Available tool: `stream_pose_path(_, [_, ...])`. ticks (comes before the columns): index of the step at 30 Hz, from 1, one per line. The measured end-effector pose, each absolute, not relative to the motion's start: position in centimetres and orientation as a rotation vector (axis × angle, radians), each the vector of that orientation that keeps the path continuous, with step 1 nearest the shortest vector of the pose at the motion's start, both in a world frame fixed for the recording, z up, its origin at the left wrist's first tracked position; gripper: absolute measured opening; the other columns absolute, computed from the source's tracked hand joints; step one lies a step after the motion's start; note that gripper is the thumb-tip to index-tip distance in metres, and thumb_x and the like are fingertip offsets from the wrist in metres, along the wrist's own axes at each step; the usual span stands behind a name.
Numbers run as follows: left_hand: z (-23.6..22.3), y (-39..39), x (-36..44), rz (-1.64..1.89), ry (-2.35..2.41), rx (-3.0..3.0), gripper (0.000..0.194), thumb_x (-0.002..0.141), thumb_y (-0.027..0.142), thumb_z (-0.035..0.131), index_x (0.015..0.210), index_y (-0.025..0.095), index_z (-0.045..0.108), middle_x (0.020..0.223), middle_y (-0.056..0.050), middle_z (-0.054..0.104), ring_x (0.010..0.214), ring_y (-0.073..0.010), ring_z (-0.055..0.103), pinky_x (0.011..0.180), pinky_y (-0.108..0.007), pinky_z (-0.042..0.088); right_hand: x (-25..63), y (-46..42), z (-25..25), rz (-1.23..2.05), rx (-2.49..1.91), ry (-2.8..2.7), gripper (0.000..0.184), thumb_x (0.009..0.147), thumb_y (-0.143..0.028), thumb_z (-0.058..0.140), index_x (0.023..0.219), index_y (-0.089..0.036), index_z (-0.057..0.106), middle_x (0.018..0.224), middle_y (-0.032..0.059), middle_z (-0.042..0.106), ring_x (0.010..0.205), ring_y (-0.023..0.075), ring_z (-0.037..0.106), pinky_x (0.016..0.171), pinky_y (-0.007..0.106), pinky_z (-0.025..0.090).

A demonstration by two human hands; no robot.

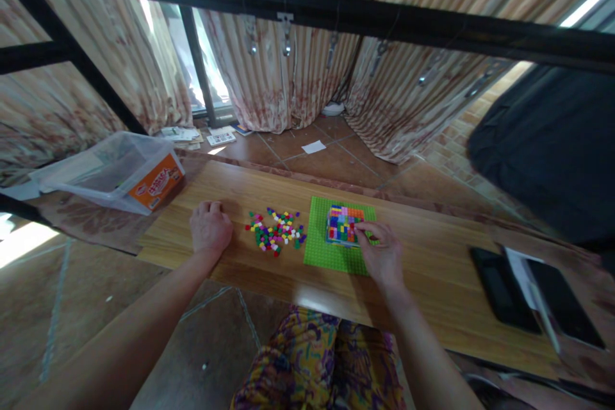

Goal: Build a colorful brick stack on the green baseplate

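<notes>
My left hand (210, 229) rests on the wooden table as a closed fist, and nothing shows in it. Just to its right lies a loose scatter of small toy building bricks (276, 230) in red, green, white, yellow, pink and purple. A green studded baseplate (317, 250) sits beside them. On it stands a low block of many-coloured bricks (342, 221) with a clear-looking edge at its base. My right hand (382, 248) is at the right side of this block, thumb and forefinger pinched together over its top. What they pinch, if anything, is too small to make out.
A clear plastic bin (120, 170) with an orange label stands left of the table (432, 269). At the right end lie a dark tablet-like device (504, 288), a black phone-like device (564, 301) and a white pen-like stick (545, 311). A black metal bar (307, 6) crosses above.
</notes>
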State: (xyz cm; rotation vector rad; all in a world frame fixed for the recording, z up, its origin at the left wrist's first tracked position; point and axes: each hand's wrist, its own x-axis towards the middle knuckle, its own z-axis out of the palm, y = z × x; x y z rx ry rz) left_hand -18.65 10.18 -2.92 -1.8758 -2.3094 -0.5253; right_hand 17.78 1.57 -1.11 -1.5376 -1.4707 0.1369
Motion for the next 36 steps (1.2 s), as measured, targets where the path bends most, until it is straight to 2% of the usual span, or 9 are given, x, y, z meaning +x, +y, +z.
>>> stream_pose_path(6, [-3.0, 10.2, -18.7, -0.503, -2.287, -1.882, 0.037, 0.089, 0.022, 0.04, 0.112, 0.013, 0.068, 0.115, -0.017, 0.064, 0.109, -0.0316, 0.057, 0.091, -0.043, 0.046, 18.0, 1.2, -1.3, 0.156, -1.573, -1.426, 0.017, 0.086, -0.033, 0.061, 0.083, -0.023, 0.075, 0.096, 0.0065, 0.07, 0.092, 0.0212, 0.063, 0.074, 0.035, 0.052])
stream_pose_path(9, [-3.0, 10.2, -18.7, -0.507, -2.282, -1.878, 0.038, 0.089, 0.022, 0.039, 0.112, 0.012, 0.068, 0.114, -0.018, 0.064, 0.108, -0.0317, 0.057, 0.091, -0.043, 0.046, 17.9, 0.9, -1.1, 0.206, -1.603, -1.34, 0.022, 0.087, -0.038, 0.06, 0.089, -0.023, 0.075, 0.101, 0.0074, 0.069, 0.093, 0.0208, 0.063, 0.073, 0.034, 0.052])
stream_pose_path(14, [-3.0, 10.2, -18.7, -0.513, -2.273, -1.878, 0.037, 0.088, 0.022, 0.04, 0.111, 0.013, 0.068, 0.114, -0.017, 0.064, 0.107, -0.0316, 0.057, 0.091, -0.043, 0.046, 17.4, 1.6, -1.5, 0.208, -1.687, -1.223, 0.04, 0.085, -0.047, 0.059, 0.111, -0.018, 0.07, 0.11, 0.0119, 0.066, 0.1, 0.0243, 0.061, 0.083, 0.04, 0.051])
stream_pose_path(17, [-3.0, 10.2, -18.7, -0.497, -2.27, -1.88, 0.037, 0.089, 0.022, 0.039, 0.111, 0.012, 0.068, 0.115, -0.018, 0.064, 0.108, -0.032, 0.057, 0.09, -0.043, 0.046, 17.1, 2.3, -2.1, 0.283, -1.723, -1.168, 0.046, 0.083, -0.047, 0.059, 0.116, -0.016, 0.067, 0.114, 0.0142, 0.067, 0.105, 0.0264, 0.061, 0.088, 0.043, 0.05])
stream_pose_path(23, [-3.1, 10.2, -18.8, -0.471, -2.269, -1.876, 0.039, 0.09, 0.023, 0.038, 0.112, 0.011, 0.067, 0.115, -0.018, 0.064, 0.107, -0.0321, 0.058, 0.089, -0.043, 0.047, 16.7, 2.5, -2.3, 0.445, -1.664, -1.073, 0.044, 0.081, -0.044, 0.06, 0.114, -0.015, 0.068, 0.107, 0.0132, 0.071, 0.091, 0.0229, 0.066, 0.085, 0.041, 0.053])
stream_pose_path(29, [-3.1, 10.2, -18.8, -0.483, -2.276, -1.875, 0.037, 0.09, 0.022, 0.039, 0.112, 0.013, 0.067, 0.113, -0.017, 0.063, 0.107, -0.0311, 0.058, 0.091, -0.043, 0.046, 17.0, 2.8, -2.3, 0.516, -1.589, -1.012, 0.04, 0.076, -0.041, 0.065, 0.106, -0.015, 0.071, 0.1, 0.011, 0.075, 0.088, 0.0222, 0.069, 0.086, 0.04, 0.055])
stream_pose_path(36, [-3.0, 10.1, -18.7, -0.496, -2.273, -1.888, 0.037, 0.09, 0.022, 0.039, 0.111, 0.012, 0.068, 0.113, -0.017, 0.064, 0.107, -0.0318, 0.057, 0.091, -0.044, 0.046, 17.1, 3.1, -3.0, 0.535, -1.605, -0.97, 0.042, 0.074, -0.041, 0.068, 0.106, -0.014, 0.072, 0.099, 0.0106, 0.075, 0.087, 0.0218, 0.069, 0.087, 0.041, 0.055])
